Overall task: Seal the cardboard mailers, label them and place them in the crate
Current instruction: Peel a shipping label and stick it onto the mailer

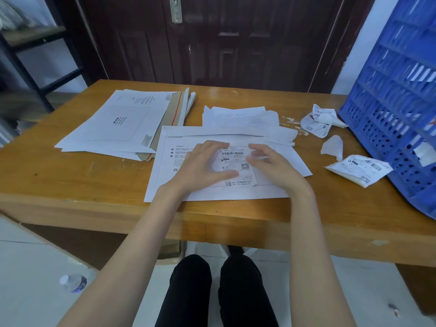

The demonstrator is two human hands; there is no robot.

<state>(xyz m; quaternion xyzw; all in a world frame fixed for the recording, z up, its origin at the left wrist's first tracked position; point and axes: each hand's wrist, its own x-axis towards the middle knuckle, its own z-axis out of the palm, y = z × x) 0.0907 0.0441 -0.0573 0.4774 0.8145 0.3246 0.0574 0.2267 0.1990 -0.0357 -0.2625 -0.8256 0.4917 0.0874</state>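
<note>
1. Head view: a wooden desk (70, 180) seen from above, with a white cardboard mailer (212, 194) lying flat at the middle of the near edge.
2. A shipping label (236, 161) with a barcode lies on the mailer's upper face.
3. The left hand (203, 166) lies flat on the label's left side, fingers straight and spread, pressing down.
4. The right hand (271, 166) rests on the label's right side, fingers loosely extended, gripping nothing.
5. A stack of unsealed mailers (122, 123) sits toward the far left corner.
6. Loose printed sheets (238, 119) lie just beyond the mailer.
7. Crumpled label backings (323, 123) lie scattered toward the right edge.
8. A blue plastic crate (396, 102) stands tilted at the right edge.
</note>
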